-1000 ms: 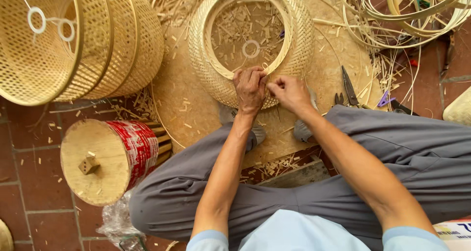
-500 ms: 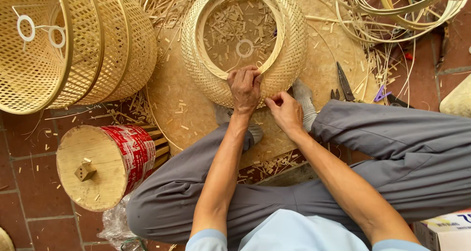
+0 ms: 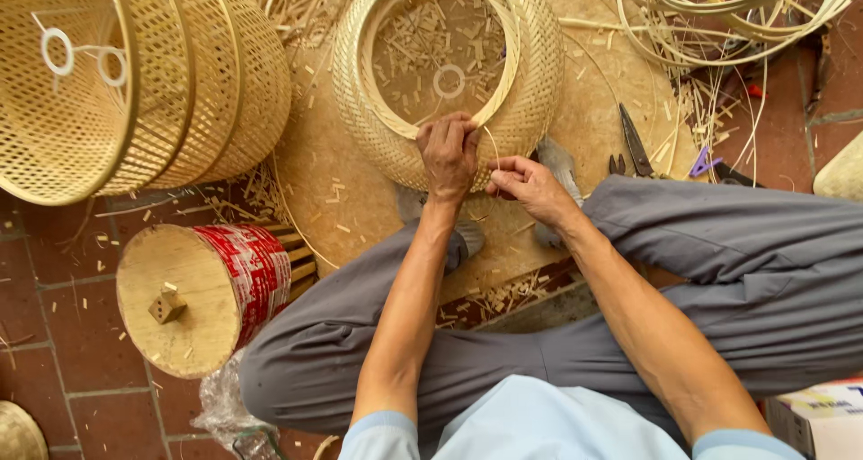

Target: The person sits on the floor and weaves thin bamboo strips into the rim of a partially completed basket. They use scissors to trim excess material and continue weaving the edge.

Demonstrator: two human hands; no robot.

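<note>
Left hand (image 3: 448,157) grips the woven basket (image 3: 530,92) rim; right hand (image 3: 530,189) pinches a thin strip (image 3: 493,147).

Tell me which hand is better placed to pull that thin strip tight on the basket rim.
Probably the right hand: it pinches the thin strip beside the woven basket, while the left hand grips the rim.

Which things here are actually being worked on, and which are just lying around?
In hand:
woven bamboo shade, gripped by the left hand
thin bamboo strip, pinched by the right hand

Lying about:
stacked finished shades
scissors
red-wrapped wooden drum
coiled bamboo strips
</note>
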